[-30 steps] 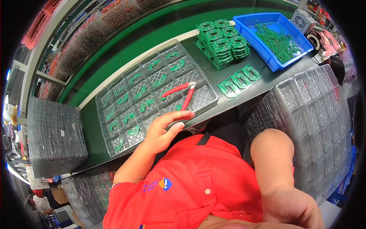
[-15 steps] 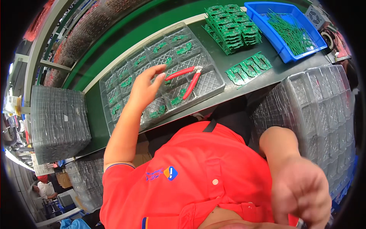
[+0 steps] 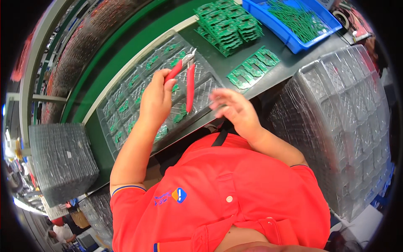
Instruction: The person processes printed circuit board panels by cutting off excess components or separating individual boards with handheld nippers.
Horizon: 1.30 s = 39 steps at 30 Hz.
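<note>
Head view: red pliers [image 3: 190, 88] over R part of tray [image 3: 205, 88], L hand [image 3: 156, 99] on one handle. L grip closed round that handle; other handle swings wide, unheld. R hand [image 3: 236, 108] by tray's near R corner, apart from pliers; fingers loosely parted & blurred, nothing seen in grip.

Progress: looks partway. Small green boards [image 3: 123, 106] lie singly in many tray pockets, L end thru middle; at least a couple of R pockets show no board. Some pockets behind L hand/arm, can't tell.

Left, approx.: one panel [image 3: 253, 68], boards joined, flat on bench [image 3: 289, 64] R of tray. Behind it, panel stack [image 3: 228, 26], many layers. Blue bin [image 3: 296, 46] next to stack holds green strips [image 3: 296, 20], prob. offcuts.
</note>
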### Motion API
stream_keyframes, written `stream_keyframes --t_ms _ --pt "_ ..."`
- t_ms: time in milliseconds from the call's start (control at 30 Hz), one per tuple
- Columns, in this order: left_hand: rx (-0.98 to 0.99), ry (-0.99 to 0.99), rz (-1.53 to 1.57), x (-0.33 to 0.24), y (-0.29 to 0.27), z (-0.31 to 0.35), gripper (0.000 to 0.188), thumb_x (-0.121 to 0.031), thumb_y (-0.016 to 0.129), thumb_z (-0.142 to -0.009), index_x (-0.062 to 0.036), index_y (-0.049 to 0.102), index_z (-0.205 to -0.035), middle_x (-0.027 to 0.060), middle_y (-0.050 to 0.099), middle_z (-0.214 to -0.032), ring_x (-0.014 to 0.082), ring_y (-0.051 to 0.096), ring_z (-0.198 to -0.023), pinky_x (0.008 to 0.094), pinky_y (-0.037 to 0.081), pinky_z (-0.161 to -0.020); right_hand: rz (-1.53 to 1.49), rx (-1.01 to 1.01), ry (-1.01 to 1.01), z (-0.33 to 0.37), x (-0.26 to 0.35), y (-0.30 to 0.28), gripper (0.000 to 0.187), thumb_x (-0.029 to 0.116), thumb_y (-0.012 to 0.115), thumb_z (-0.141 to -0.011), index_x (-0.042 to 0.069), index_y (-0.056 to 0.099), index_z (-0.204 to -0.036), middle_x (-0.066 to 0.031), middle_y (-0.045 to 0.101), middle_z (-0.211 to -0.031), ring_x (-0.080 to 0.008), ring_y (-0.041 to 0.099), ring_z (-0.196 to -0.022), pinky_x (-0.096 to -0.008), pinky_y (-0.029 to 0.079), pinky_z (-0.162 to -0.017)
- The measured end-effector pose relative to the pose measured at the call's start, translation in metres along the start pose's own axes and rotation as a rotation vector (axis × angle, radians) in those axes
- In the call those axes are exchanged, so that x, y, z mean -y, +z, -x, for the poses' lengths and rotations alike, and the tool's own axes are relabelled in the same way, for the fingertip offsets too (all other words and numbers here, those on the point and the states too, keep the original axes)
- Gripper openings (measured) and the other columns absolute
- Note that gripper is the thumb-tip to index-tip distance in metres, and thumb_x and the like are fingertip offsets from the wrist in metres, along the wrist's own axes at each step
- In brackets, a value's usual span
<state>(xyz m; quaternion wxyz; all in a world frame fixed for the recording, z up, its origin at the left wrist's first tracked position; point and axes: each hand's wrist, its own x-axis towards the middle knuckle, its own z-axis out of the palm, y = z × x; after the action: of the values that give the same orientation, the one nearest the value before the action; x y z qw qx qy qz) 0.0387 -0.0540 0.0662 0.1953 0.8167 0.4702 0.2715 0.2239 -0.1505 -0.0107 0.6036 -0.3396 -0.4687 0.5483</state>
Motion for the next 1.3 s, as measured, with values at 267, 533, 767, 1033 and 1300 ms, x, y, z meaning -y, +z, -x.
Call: stream_keyframes --t_ms 267,533,767,1033,1300 --pt "0.252 0.339 0.179 -0.066 0.067 -0.001 0.026 -0.015 0.049 -0.084 -0.0017 0.047 -0.106 0.0186 0.057 -0.091 0.037 0.055 -0.084 0.0428 0.045 -0.07 -0.593 -0.057 -0.051 0.0 0.026 -0.016 0.057 0.017 0.048 -0.082 0.002 0.024 -0.132 -0.0161 0.029 -0.136 -0.0266 0.031 -0.124 -0.0392 0.028 -0.101" --pt "0.263 0.394 -0.12 -0.04 0.104 -0.063 0.027 -0.015 0.052 -0.08 -0.0002 0.055 -0.102 0.0171 0.059 -0.097 0.0325 0.054 -0.095 0.0401 0.042 -0.083 -0.496 -0.413 -0.07 0.038 0.005 -0.09 0.012 0.012 0.046 -0.084 0.005 0.044 -0.094 -0.0078 0.05 -0.078 -0.0219 0.054 -0.077 -0.0369 0.046 -0.076" --pt "0.28 0.363 -0.257 -0.04 0.115 -0.065 0.03 -0.016 0.053 -0.078 -0.0004 0.053 -0.104 0.0189 0.061 -0.091 0.0342 0.057 -0.087 0.0424 0.044 -0.078 -0.279 -0.48 0.141 0.04 0.007 -0.081 0.013 0.013 0.048 -0.086 0.003 0.047 -0.095 -0.0219 0.043 -0.123 -0.0253 0.056 -0.096 -0.0333 0.05 -0.069" --pt "0.442 0.146 -0.064 -0.05 0.115 -0.063 0.036 -0.009 0.05 -0.081 0.0003 0.046 -0.116 0.0155 0.06 -0.098 0.0275 0.058 -0.093 0.0354 0.045 -0.081 -0.527 -0.473 0.172 0.036 0.018 -0.075 0.014 0.01 0.05 -0.084 0.003 0.048 -0.095 -0.0226 0.03 -0.134 -0.0344 0.042 -0.116 -0.0395 0.049 -0.078" --pt "0.313 -0.192 0.902 -0.05 0.113 -0.061 0.04 0.001 0.057 -0.078 0.0021 0.043 -0.115 0.0113 0.058 -0.099 0.0128 0.056 -0.084 0.0234 0.046 -0.074 -0.556 -0.391 0.191 0.033 0.018 -0.076 0.016 0.017 0.046 -0.086 0.004 0.049 -0.096 -0.0226 0.034 -0.132 -0.0322 0.049 -0.107 -0.0381 0.049 -0.071"
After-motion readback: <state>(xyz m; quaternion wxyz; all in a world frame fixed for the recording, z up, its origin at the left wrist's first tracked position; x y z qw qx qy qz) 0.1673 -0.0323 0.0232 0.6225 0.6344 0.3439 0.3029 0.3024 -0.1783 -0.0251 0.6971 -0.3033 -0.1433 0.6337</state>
